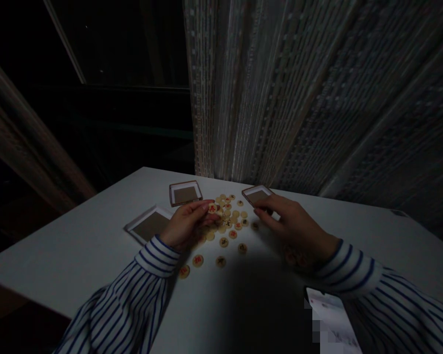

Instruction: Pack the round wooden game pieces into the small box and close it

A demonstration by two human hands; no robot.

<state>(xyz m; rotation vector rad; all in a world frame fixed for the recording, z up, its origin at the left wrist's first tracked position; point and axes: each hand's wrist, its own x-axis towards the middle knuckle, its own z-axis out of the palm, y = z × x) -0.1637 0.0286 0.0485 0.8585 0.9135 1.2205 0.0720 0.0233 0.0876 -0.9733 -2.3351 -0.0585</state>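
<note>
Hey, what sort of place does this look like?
Likely a dim room, perhaps at home: a patterned curtain hangs beside what looks like a dark window, and round game pieces lie on a white table.

- Both forearms reach forward from the lower corners, angled inward, in striped sleeves cuffed at the wrists.
- The left hand (pixel 188 220) is raised, back of the hand to the left, its thumb on the near side and the fingers curved behind in a pinching grip.
- The right hand (pixel 293 219) is arched, back uppermost, with fingers bent and pointing left; whether the fingertips meet is too dark to tell.
- The hands are well apart.
</note>
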